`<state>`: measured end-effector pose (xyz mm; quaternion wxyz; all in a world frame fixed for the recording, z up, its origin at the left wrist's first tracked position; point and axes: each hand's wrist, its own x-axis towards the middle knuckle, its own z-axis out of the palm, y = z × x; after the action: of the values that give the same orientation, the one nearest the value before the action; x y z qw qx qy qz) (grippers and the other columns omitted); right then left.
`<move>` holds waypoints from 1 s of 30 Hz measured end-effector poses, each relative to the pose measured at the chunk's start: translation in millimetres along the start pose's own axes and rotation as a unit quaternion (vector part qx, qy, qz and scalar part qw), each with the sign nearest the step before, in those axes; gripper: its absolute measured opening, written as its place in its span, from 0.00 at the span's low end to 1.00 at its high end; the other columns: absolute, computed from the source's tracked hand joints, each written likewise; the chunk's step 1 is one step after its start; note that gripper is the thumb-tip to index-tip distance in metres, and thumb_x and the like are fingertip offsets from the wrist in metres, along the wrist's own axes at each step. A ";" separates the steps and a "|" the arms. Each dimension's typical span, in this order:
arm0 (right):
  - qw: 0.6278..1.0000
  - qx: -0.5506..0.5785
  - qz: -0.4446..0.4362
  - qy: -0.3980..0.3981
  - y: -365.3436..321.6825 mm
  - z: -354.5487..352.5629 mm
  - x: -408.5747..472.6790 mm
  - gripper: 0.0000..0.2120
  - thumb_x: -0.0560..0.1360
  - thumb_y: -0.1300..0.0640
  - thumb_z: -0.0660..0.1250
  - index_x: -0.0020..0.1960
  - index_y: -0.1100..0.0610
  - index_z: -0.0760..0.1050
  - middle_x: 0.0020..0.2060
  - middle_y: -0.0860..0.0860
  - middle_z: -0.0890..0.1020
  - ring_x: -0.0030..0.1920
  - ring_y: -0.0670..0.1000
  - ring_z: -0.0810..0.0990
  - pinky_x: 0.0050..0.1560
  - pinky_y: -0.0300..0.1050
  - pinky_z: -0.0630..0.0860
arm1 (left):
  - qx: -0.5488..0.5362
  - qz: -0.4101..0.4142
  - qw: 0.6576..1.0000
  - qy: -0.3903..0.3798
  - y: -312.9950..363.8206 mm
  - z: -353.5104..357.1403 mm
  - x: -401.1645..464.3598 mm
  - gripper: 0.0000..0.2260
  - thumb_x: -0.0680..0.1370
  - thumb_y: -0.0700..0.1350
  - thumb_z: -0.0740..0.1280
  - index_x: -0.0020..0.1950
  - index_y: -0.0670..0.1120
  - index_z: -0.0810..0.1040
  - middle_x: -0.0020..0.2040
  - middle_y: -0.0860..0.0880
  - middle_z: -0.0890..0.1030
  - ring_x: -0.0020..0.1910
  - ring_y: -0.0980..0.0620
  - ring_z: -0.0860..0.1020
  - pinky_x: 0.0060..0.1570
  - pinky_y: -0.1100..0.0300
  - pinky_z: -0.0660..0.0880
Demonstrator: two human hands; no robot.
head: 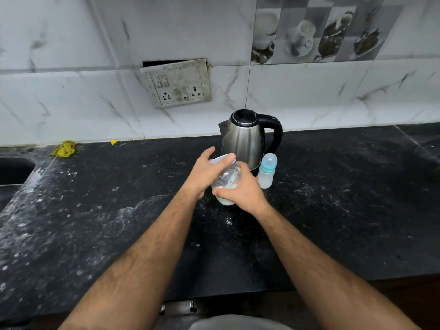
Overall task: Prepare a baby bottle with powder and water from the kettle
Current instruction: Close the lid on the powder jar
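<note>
No legible text, brand, number or sign appears in the view. The kettle point(245, 139), the baby bottle point(267, 171) and the clear jar point(226, 181) carry no readable label. The switchboard point(177, 83) on the far wall shows only unmarked switches and sockets. The printed wall tile point(316, 29), far right, shows pictures without words.

Two bare forearms show, uncovered up to the frame's lower edge, with no sleeves in view. Dark hair runs along both. The left hand point(204, 173) and right hand point(240, 191) wear no gloves; no rings, watch or bands can be seen at the fingers or wrists. At the bottom edge, between the arms, a patch of grey clothing point(238, 322) shows, its kind unclear
</note>
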<state>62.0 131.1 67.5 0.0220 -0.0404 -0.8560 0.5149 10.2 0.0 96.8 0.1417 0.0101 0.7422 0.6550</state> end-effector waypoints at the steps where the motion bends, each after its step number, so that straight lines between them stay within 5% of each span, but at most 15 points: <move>1: 1.000 0.002 0.002 0.002 -3.0 1.1 -0.8 0.38 0.55 0.40 0.78 0.59 0.42 0.64 0.50 0.40 0.80 0.50 0.37 0.79 0.45 0.33 0.73 | 0.002 0.004 1.000 0.026 2.4 3.7 -0.9 0.46 0.64 0.62 0.77 0.77 0.49 0.63 0.66 0.45 0.77 0.59 0.50 0.81 0.61 0.53 0.77; 5: 0.974 0.189 -0.006 -0.127 2.4 -12.0 0.2 0.26 0.64 0.53 0.77 0.61 0.46 0.74 0.54 0.48 0.84 0.56 0.46 0.82 0.58 0.43 0.78 | -0.050 0.006 0.998 -0.027 8.0 -2.0 -1.3 0.39 0.66 0.52 0.77 0.74 0.49 0.65 0.51 0.47 0.86 0.49 0.49 0.85 0.53 0.54 0.80; 8: 0.919 0.311 0.002 -0.244 5.9 -24.8 -4.2 0.28 0.70 0.59 0.73 0.69 0.58 0.71 0.61 0.59 0.81 0.62 0.56 0.80 0.64 0.52 0.76 | -0.050 0.012 0.992 -0.116 8.4 -11.6 -2.9 0.33 0.70 0.49 0.74 0.73 0.52 0.67 0.52 0.48 0.85 0.51 0.49 0.84 0.54 0.54 0.79; 12: 0.967 0.198 -0.006 -0.159 4.1 -21.0 -3.9 0.22 0.68 0.57 0.77 0.59 0.49 0.76 0.54 0.49 0.85 0.56 0.47 0.83 0.55 0.40 0.78 | -0.026 0.019 0.997 -0.064 2.1 -7.9 -2.1 0.32 0.73 0.48 0.75 0.74 0.48 0.67 0.57 0.46 0.83 0.55 0.50 0.83 0.60 0.53 0.77; 17: 0.999 0.047 0.004 -0.019 0.5 -5.4 -6.6 0.40 0.55 0.42 0.79 0.63 0.47 0.67 0.52 0.43 0.82 0.52 0.42 0.81 0.57 0.45 0.79 | 0.002 0.039 0.999 0.024 -2.9 3.1 -5.4 0.39 0.63 0.59 0.78 0.71 0.50 0.70 0.58 0.49 0.79 0.54 0.53 0.82 0.56 0.55 0.79; 22: 0.998 0.043 0.001 -0.038 4.3 -2.5 -6.0 0.39 0.56 0.44 0.79 0.62 0.47 0.66 0.52 0.44 0.81 0.53 0.43 0.81 0.58 0.50 0.79 | -0.037 0.061 0.997 0.019 -7.4 -0.6 -7.5 0.32 0.62 0.52 0.78 0.65 0.55 0.74 0.53 0.45 0.80 0.46 0.52 0.84 0.45 0.59 0.80; 26: 0.994 0.078 0.000 -0.073 10.9 0.0 -4.7 0.39 0.58 0.51 0.81 0.65 0.53 0.69 0.56 0.49 0.82 0.58 0.48 0.81 0.62 0.55 0.77 | -0.008 0.083 0.996 0.007 -17.9 -1.1 -8.3 0.29 0.62 0.54 0.77 0.62 0.60 0.76 0.54 0.45 0.81 0.50 0.50 0.83 0.51 0.56 0.81; 30: 0.985 0.124 0.013 -0.115 23.3 4.0 -2.9 0.39 0.61 0.57 0.81 0.68 0.59 0.68 0.59 0.55 0.81 0.60 0.53 0.81 0.64 0.57 0.76 | 0.024 0.044 0.999 -0.006 -28.1 -4.6 -9.2 0.40 0.61 0.60 0.76 0.72 0.55 0.69 0.60 0.47 0.79 0.55 0.52 0.82 0.54 0.58 0.79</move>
<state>65.7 138.1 45.1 -0.0785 0.0106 -0.7815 0.6189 22.8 -10.3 71.7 0.1167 0.0500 0.7557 0.6425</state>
